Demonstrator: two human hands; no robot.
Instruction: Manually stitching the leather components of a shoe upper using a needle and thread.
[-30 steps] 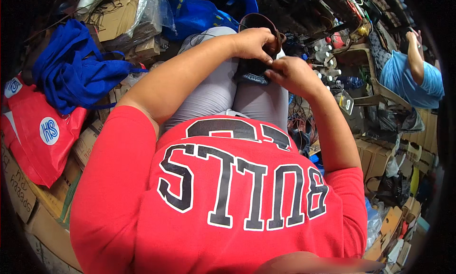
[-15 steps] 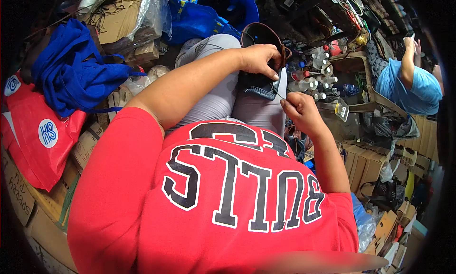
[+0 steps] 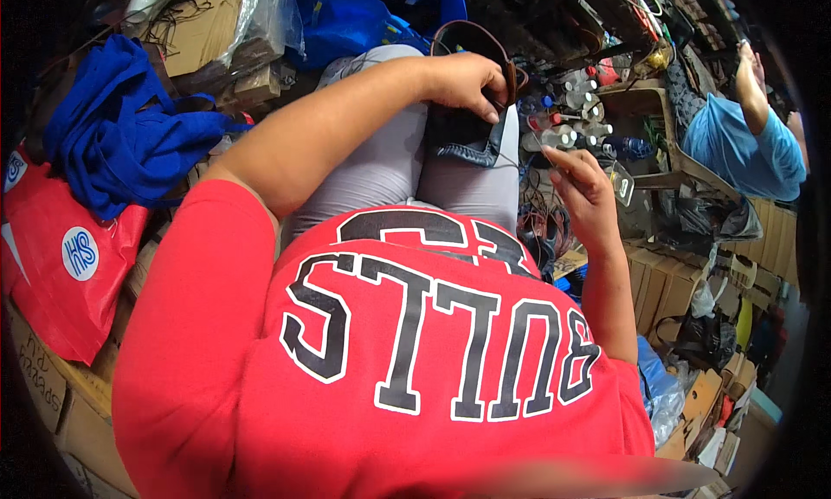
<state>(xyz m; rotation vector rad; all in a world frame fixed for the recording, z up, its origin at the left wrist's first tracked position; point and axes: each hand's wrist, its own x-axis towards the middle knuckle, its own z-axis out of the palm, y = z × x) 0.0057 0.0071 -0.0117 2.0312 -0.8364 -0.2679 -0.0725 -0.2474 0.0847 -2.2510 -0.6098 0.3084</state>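
The left hand (image 3: 472, 82) has its grip clamped on the upper right edge of a dark, leather-like piece with a rounded, brown-rimmed opening and a blue-black stitched lower border (image 3: 454, 131), thumb on the near face. That piece lies over the person's lap, on light grey trousers (image 3: 467, 189). The right hand (image 3: 587, 192) is raised just to the right of it, apart from it, with fingers bent and thumb near the forefinger; whether its grip is closed on something thin, I cannot tell. Beyond the right hand stand clear plastic bottles with white and red caps (image 3: 558, 140), and farther right sits another person in a light blue shirt (image 3: 743, 148). Past the knees is a large, shiny blue bag with yellow marks (image 3: 351, 23). Left of the left forearm lie a crumpled, deep blue cloth bag (image 3: 121, 122) and, nearer, a glossy red bag with a round white emblem (image 3: 65, 304). Brown flattened cardboard partly under clear plastic (image 3: 203, 32) rests at the upper left.
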